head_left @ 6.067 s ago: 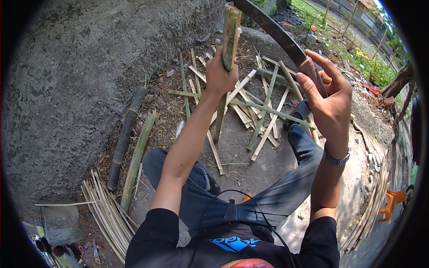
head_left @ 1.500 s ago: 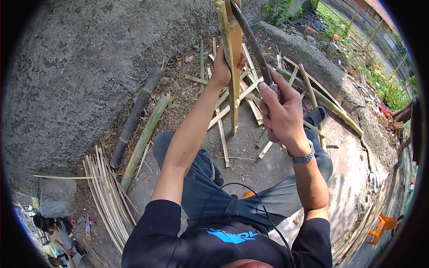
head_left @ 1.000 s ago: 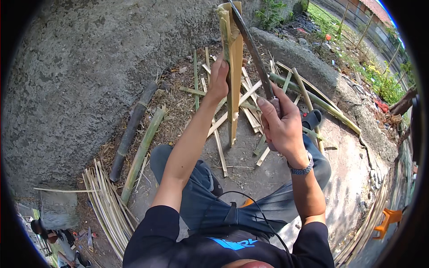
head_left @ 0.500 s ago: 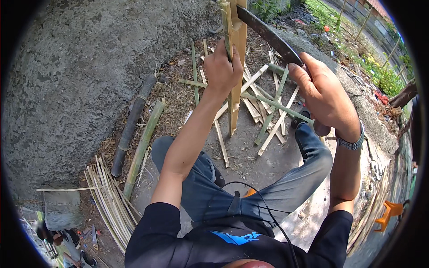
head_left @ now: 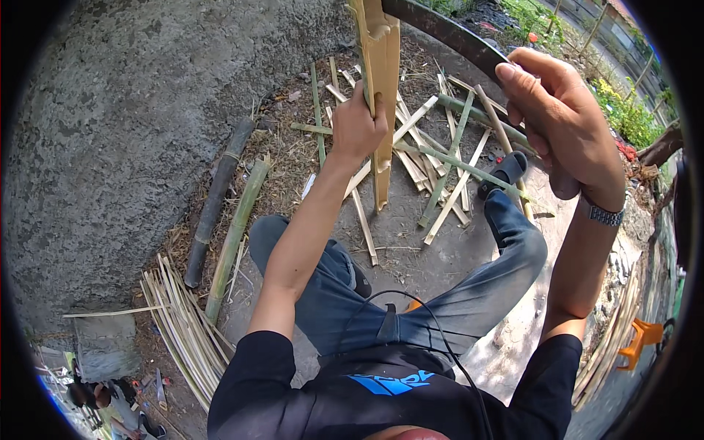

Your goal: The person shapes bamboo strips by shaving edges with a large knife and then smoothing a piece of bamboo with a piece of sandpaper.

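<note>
Gripping a split bamboo length in the left hand, curled closed around its left side, with bamboo standing above the grasp and continuing below it. Holding a dark curved blade in the right hand, wrapped firmly, beside the bamboo's top; cannot tell whether touching.

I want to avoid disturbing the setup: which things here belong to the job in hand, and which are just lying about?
In the job:
- split bamboo, held in the left hand
- large knife, gripped in the right hand

Lying about, though the bamboo could be related:
- loose strips
- dark pole
- green pole
- strip bundle
</note>
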### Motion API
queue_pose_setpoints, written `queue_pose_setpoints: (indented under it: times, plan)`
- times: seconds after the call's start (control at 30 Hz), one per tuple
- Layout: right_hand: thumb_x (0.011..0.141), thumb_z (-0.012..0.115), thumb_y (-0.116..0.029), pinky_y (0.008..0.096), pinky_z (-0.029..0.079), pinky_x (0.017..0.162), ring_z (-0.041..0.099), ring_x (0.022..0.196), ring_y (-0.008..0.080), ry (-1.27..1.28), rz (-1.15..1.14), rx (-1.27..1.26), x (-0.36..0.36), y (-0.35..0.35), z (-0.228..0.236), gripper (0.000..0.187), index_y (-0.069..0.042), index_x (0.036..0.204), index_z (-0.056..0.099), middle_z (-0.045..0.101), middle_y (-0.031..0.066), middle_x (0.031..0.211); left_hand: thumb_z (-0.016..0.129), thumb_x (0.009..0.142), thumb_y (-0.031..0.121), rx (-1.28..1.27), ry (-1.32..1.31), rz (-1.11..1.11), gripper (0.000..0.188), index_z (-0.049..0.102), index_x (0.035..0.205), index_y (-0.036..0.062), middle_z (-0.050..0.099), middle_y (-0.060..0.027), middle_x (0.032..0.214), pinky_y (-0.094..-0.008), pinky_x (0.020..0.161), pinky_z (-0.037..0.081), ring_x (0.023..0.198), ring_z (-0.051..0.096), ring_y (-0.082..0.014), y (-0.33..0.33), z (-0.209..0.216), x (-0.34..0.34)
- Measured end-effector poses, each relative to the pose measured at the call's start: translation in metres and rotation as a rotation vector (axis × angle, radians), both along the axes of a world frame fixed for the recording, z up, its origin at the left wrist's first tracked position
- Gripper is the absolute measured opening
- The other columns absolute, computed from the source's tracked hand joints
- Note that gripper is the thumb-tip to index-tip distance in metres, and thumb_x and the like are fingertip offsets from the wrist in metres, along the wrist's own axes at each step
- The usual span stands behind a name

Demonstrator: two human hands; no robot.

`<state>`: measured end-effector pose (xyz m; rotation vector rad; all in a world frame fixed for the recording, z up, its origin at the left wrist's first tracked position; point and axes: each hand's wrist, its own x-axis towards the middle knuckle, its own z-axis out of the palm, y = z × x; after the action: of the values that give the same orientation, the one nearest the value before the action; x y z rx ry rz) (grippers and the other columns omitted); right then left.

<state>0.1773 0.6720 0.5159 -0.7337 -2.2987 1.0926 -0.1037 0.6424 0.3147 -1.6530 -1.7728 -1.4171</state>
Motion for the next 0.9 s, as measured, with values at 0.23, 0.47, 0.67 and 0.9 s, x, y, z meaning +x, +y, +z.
queue_pose_setpoints:
  times: [0.23, 0.47, 0.67, 0.9]
  plan:
    - [0.107, 0.058, -0.031, 0.0244, 0.037, 0.038, 0.050, 0.043, 0.0090, 0.197, -0.355, 0.125, 0.012, -0.018, 0.031, 0.035, -0.003, 0.127, 0.061, 0.060, 0.0066, 0.070, 0.061, 0.097, 0.018, 0.203, 0.019, -0.004, 0.027, 0.056, 0.116, -0.0005, 0.065, -0.0185, 0.062, -0.0486, 0.050, 0.051, 0.052, 0.065, -0.0399, -0.006, 0.104, 0.041]
    - [0.108, 0.054, -0.029, 0.0513, 0.048, 0.066, 0.064, 0.071, 0.0442, -0.226, -0.229, 0.311, -0.009, 0.034, -0.118, 0.030, 0.001, 0.106, 0.055, 0.064, 0.0250, 0.073, 0.074, 0.089, 0.059, -0.509, -0.360, -0.248, 0.113, 0.013, 0.163, -0.0010, 0.042, -0.0296, 0.156, -0.0479, 0.120, 0.036, 0.145, 0.046, -0.0383, -0.010, -0.101, 0.006]
    - [0.108, 0.054, -0.030, 0.0512, 0.048, 0.067, 0.065, 0.073, 0.0445, -0.172, -0.312, 0.185, -0.014, 0.015, -0.121, 0.029, -0.001, 0.107, 0.054, 0.063, 0.0250, 0.074, 0.070, 0.095, 0.050, -0.209, -0.393, -0.306, 0.094, 0.024, 0.160, -0.0010, 0.046, -0.0263, 0.153, -0.0476, 0.116, 0.039, 0.142, 0.047, -0.0364, 0.001, -0.079, 0.024]
    - [0.107, 0.057, -0.032, 0.0471, 0.049, 0.065, 0.064, 0.068, 0.0377, -0.069, -0.294, 0.304, -0.025, 0.006, -0.140, 0.032, 0.000, 0.109, 0.054, 0.062, 0.0194, 0.072, 0.045, 0.103, 0.061, 0.255, -0.750, -0.688, 0.074, 0.045, 0.146, 0.0007, 0.062, -0.0155, 0.134, -0.0428, 0.108, 0.044, 0.123, 0.060, -0.0255, 0.045, 0.064, -0.025]
